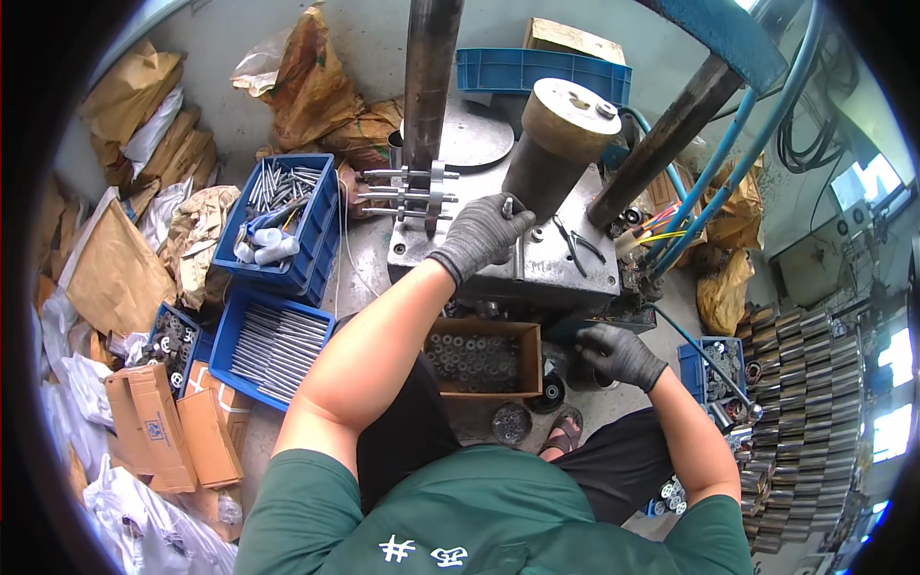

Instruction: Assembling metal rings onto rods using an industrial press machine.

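My left hand (484, 238), in a dark grey knit glove, is closed round a small metal pin (508, 205); only its shiny upper end shows between thumb and fingers. It is over the steel press table (565, 264), beside the thick metal cylinder (551, 158). Left of this hand, a fixture with several horizontal rods (412, 195) is fixed at the upright column. My right hand (621, 356), gloved alike, hangs in front of the table's right side with fingers curled; whether anything is in them is hidden. Pliers (578, 245) lie on the table to the right of the cylinder.
Blue crates with metal rods (273, 350) and loose shafts (283, 184) stand at the left. Below the table is a carton of round metal parts (479, 355). Blue hoses (728, 182) run down at the right, near stacked metal cylinders (805, 422).
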The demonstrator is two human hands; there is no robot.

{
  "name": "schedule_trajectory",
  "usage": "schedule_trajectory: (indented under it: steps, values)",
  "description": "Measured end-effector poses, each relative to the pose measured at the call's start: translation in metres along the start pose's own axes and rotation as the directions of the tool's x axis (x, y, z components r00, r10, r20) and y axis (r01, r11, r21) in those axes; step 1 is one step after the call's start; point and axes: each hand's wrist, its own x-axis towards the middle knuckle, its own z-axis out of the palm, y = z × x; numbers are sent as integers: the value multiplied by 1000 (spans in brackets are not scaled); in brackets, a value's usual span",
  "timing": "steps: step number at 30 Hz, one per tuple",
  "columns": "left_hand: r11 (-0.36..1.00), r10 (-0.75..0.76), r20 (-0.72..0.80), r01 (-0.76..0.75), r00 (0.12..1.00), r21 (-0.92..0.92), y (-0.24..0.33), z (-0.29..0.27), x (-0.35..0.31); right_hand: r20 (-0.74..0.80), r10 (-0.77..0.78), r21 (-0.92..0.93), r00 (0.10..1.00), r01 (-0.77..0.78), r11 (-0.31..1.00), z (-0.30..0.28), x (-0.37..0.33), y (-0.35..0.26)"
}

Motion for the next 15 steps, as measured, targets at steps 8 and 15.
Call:
schedule_trajectory:
  steps: [8, 15]
  values:
    - [988, -155, 83, 153, 984, 34, -19, -14, 24, -358, 86, -88, 930, -125, 988, -15, 127, -25]
    - [900, -150, 179, 209, 972, -381, -30, -17, 30, -432, 216, -199, 876, -326, 924, -6, 197, -18]
